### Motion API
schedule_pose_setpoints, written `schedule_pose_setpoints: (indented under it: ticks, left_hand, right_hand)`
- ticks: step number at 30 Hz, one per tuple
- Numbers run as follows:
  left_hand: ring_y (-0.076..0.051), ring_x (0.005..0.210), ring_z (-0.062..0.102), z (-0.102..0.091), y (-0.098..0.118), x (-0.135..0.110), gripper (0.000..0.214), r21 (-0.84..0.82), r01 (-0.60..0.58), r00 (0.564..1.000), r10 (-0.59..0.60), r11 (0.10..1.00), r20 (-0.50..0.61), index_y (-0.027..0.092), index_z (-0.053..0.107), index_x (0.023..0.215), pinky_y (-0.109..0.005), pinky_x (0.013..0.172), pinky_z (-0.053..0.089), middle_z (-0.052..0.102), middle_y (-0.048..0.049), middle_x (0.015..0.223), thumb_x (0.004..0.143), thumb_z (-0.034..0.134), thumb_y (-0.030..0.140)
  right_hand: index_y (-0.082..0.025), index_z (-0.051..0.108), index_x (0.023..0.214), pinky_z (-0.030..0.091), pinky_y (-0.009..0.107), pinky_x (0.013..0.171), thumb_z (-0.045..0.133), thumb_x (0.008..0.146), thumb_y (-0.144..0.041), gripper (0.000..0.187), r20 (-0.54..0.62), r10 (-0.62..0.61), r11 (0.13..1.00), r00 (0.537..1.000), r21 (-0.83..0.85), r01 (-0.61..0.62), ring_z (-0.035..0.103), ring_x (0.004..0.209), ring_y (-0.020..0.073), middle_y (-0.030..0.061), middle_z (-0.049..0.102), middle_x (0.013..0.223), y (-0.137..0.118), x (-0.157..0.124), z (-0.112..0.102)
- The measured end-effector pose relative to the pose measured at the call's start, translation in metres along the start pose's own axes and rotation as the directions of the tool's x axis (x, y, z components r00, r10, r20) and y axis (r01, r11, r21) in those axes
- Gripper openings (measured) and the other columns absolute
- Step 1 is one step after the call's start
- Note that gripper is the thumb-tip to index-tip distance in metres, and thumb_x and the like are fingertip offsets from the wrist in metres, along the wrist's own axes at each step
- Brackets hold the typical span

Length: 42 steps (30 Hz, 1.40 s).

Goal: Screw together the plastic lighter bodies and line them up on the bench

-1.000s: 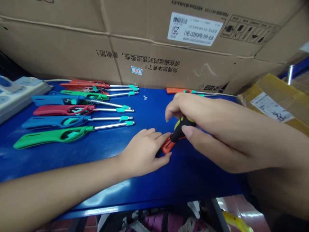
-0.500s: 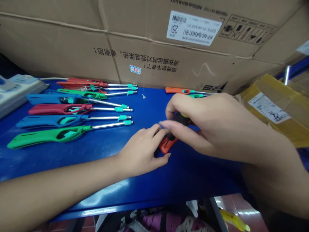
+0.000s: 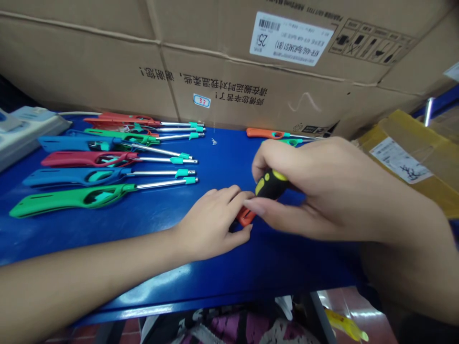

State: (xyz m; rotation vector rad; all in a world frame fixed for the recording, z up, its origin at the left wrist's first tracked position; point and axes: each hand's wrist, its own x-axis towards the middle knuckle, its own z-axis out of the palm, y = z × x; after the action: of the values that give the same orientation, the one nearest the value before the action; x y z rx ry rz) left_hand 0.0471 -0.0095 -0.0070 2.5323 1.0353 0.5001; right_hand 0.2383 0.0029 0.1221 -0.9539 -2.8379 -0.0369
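My left hand [image 3: 213, 222] is closed around the end of an orange stick lighter [image 3: 245, 217], pressing it against the blue table. Only the lighter's orange handle end shows; the rest is hidden under my hands. In my right hand [image 3: 319, 186] is a screwdriver [image 3: 271, 185] with a black and yellow handle, tilted above the lighter. Its tip is hidden, so I cannot tell whether it touches the lighter. Left of my hands lie several stick lighters, the closest a green lighter [image 3: 71, 200] and a blue lighter [image 3: 77, 177].
A large cardboard box [image 3: 215, 62] walls off the back of the blue table [image 3: 150, 282]. Another orange lighter [image 3: 264, 133] lies by its base. A taped parcel [image 3: 423, 148] stands at right, a white power strip [image 3: 28, 131] at left.
My right hand has turned and shifted slightly to the right, and more of the screwdriver's yellow-marked handle shows. My left hand keeps its hold on the orange lighter.
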Motion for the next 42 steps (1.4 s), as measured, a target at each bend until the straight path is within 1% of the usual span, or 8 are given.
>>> schedule_pose_setpoints:
  ticks: [6, 10, 15, 18, 24, 29, 37, 42]
  left_hand:
    - [-0.03, 0.092, 0.064, 0.0024, -0.0013, -0.0013, 0.036, 0.055, -0.008, 0.999, 0.01, 0.998, -0.03, 0.018, 0.053, 0.12, -0.044, 0.076, 0.051, 0.065, -0.0092, 0.103, 0.089, 0.06, 0.035]
    - [-0.029, 0.092, 0.064, 0.0022, -0.0009, -0.0002, 0.028, 0.036, -0.005, 1.0, 0.006, 0.999, -0.027, 0.018, 0.056, 0.113, -0.043, 0.076, 0.051, 0.065, -0.0094, 0.103, 0.09, 0.057, 0.034]
    - [-0.029, 0.091, 0.063, 0.0025, -0.0017, -0.0007, 0.029, 0.027, -0.008, 0.999, 0.009, 1.0, -0.043, 0.019, 0.054, 0.115, -0.043, 0.075, 0.051, 0.063, -0.0085, 0.105, 0.091, 0.058, 0.034]
    - [-0.027, 0.091, 0.063, 0.0026, -0.003, -0.0012, 0.031, 0.011, -0.014, 0.998, 0.015, 1.0, -0.057, 0.02, 0.054, 0.117, -0.042, 0.076, 0.051, 0.062, -0.0077, 0.106, 0.089, 0.059, 0.032]
    - [-0.027, 0.093, 0.063, 0.0004, -0.0024, -0.0007, 0.025, -0.028, -0.014, 0.999, 0.013, 1.0, -0.042, 0.021, 0.057, 0.108, -0.041, 0.078, 0.052, 0.061, -0.0083, 0.113, 0.087, 0.061, 0.035]
    - [-0.023, 0.085, 0.062, 0.0012, -0.0031, -0.0014, 0.015, -0.018, -0.038, 0.997, 0.037, 0.999, -0.068, 0.021, 0.059, 0.101, -0.038, 0.073, 0.05, 0.062, -0.0063, 0.103, 0.089, 0.058, 0.031]
    - [-0.024, 0.089, 0.063, 0.0022, -0.0044, -0.0018, 0.02, -0.035, -0.049, 0.998, 0.048, 0.998, -0.049, 0.021, 0.061, 0.107, -0.039, 0.076, 0.051, 0.064, -0.0068, 0.104, 0.091, 0.056, 0.03]
    - [-0.027, 0.096, 0.063, 0.0019, -0.005, -0.0023, 0.02, -0.045, -0.06, 0.997, 0.057, 0.997, -0.049, 0.02, 0.061, 0.107, -0.044, 0.084, 0.051, 0.064, -0.009, 0.11, 0.092, 0.054, 0.032]
  right_hand:
    - [-0.017, 0.054, 0.108, 0.037, 0.029, 0.058, 0.045, 0.093, -0.025, 0.019, 0.013, -0.049, 0.989, 0.999, 0.138, 0.047, 0.054, 0.067, 0.0156, 0.0046, 0.065, 0.091, 0.0019, -0.0002, -0.0011]
    - [-0.018, 0.056, 0.092, 0.028, 0.029, 0.052, 0.044, 0.098, -0.036, 0.023, -0.013, 0.056, 0.998, 0.998, 0.01, -0.056, 0.045, 0.055, 0.0139, -0.0002, 0.057, 0.068, 0.001, 0.0009, 0.0]
    - [-0.017, 0.059, 0.103, 0.029, 0.029, 0.054, 0.041, 0.095, -0.028, 0.022, -0.007, -0.019, 1.0, 1.0, -0.01, 0.019, 0.055, 0.068, 0.0166, 0.0058, 0.065, 0.09, 0.0023, 0.0013, 0.0015]
    - [-0.019, 0.061, 0.098, 0.025, 0.03, 0.053, 0.043, 0.097, -0.035, 0.024, -0.059, -0.015, 0.991, 0.998, -0.132, 0.007, 0.053, 0.061, 0.0159, 0.0027, 0.065, 0.077, 0.0031, 0.0006, 0.0028]
    - [-0.018, 0.046, 0.137, 0.033, 0.03, 0.055, 0.042, 0.091, -0.025, 0.046, -0.053, -0.108, 0.993, 0.993, -0.05, 0.106, 0.063, 0.074, 0.0169, 0.0056, 0.071, 0.11, 0.0019, -0.0008, 0.0031]
    - [-0.015, 0.052, 0.124, 0.032, 0.03, 0.052, 0.039, 0.099, -0.037, 0.036, -0.103, -0.013, 0.987, 0.995, -0.16, -0.004, 0.054, 0.053, 0.0151, 0.0057, 0.071, 0.087, 0.0015, -0.0011, 0.0036]
    - [-0.018, 0.058, 0.111, 0.032, 0.03, 0.055, 0.04, 0.099, -0.039, 0.03, -0.038, -0.004, 0.998, 0.999, -0.066, 0.001, 0.059, 0.061, 0.0185, 0.0025, 0.063, 0.072, -0.0002, -0.0016, 0.0012]
    - [-0.017, 0.052, 0.122, 0.037, 0.029, 0.058, 0.041, 0.097, -0.029, 0.029, -0.07, -0.03, 1.0, 0.997, -0.001, 0.03, 0.063, 0.076, 0.0187, 0.0076, 0.068, 0.102, -0.0003, -0.0024, 0.0017]
